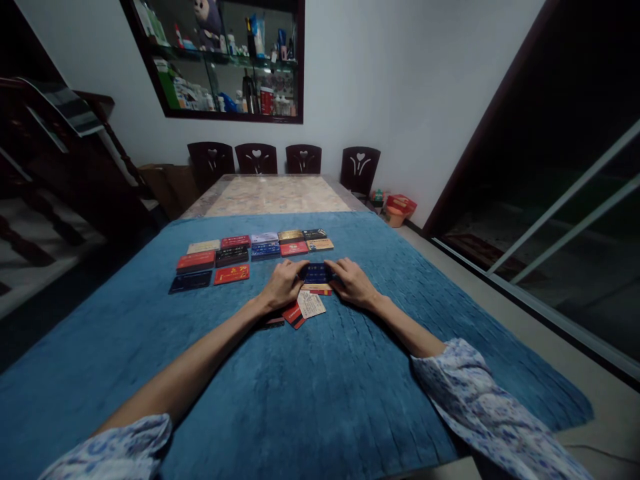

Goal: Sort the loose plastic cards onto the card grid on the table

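Observation:
Between my two hands is a dark blue card (317, 273), gripped at its left end by my left hand (285, 283) and at its right end by my right hand (353, 283). The fingers of both hands are closed around its short edges. Just below it, other cards partly show, one with a red and yellow edge. Nearer to me, a whitish card (311, 304) overlaps a red card with a dark stripe (293, 315). Part of a dark card (273, 323) shows beside my left forearm.
Beyond my hands, several cards and card stacks lie in rows, including a red card (231, 274), a dark blue card (191, 282) and a black stack (232, 255). A blue cloth (225, 407) covers the near table. Several chairs (257, 159) stand at the far end.

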The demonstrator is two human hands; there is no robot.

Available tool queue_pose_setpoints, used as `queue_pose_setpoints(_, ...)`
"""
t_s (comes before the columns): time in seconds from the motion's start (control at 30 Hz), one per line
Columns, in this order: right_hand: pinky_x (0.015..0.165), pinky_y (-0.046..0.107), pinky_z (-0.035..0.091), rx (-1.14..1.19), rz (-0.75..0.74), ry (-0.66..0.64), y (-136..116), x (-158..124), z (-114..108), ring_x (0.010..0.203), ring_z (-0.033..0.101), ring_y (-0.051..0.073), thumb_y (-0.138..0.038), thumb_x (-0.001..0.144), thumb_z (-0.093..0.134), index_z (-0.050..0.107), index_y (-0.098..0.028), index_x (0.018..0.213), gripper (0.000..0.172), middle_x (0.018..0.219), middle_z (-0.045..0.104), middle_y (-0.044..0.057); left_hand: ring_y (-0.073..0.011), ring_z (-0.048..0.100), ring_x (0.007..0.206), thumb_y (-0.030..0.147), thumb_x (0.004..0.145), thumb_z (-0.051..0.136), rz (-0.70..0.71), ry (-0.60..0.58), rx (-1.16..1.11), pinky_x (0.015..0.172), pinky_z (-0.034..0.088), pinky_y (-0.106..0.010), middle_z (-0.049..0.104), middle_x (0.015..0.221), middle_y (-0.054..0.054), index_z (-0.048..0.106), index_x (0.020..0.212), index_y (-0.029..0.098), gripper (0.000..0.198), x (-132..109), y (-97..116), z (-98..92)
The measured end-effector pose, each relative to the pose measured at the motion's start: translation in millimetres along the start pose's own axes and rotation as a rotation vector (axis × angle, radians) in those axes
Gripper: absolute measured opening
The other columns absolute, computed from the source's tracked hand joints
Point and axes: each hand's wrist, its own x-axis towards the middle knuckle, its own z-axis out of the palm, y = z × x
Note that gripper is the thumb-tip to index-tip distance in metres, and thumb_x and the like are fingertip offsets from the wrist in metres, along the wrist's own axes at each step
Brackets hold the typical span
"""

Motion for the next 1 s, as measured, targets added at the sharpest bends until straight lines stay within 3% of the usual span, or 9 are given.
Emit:
queue_pose_setpoints(0.27,0.086,0.044,0.047,0.095,-0.017,0.012,4,3,2,0.099,0.05,0.027,-0.023,0.087,0.06,0.042,-0.016,0.146,0.062,0.113,0.057,0.015,-0.0272,0.058,0.107,0.015,0.082,0.06,-0.051,-0.023,-0.018,0.094,0.048,-0.046,0.068,0.119,-0.014,0.056,0.134,0.015,0.052,2,0,-2.4)
queue_pose_setpoints(0.57,0.083,0.044,0.047,0.075,-0.005,-0.02,2,7,-6,0.098,0.051,0.027,-0.031,0.09,0.059,0.046,-0.018,0.143,0.056,0.111,0.058,0.014,-0.0306,0.056,0.113,0.021,0.08,0.064,-0.066,-0.038,-0.008,0.098,0.046,-0.051,0.065,0.126,-0.015,0.053,0.138,0.017,0.06,2,0,-6.6)
queue_pose_setpoints(1.0,0.084,0.041,0.046,0.061,0.017,-0.087,3,13,-10,0.098,0.052,0.026,-0.034,0.087,0.065,0.052,-0.019,0.136,0.053,0.109,0.06,0.013,-0.0319,0.053,0.112,0.022,0.082,0.064,-0.105,-0.109,0.079,0.095,0.042,-0.051,0.064,0.119,-0.014,0.055,0.133,0.016,0.052,4,5,-13.3)
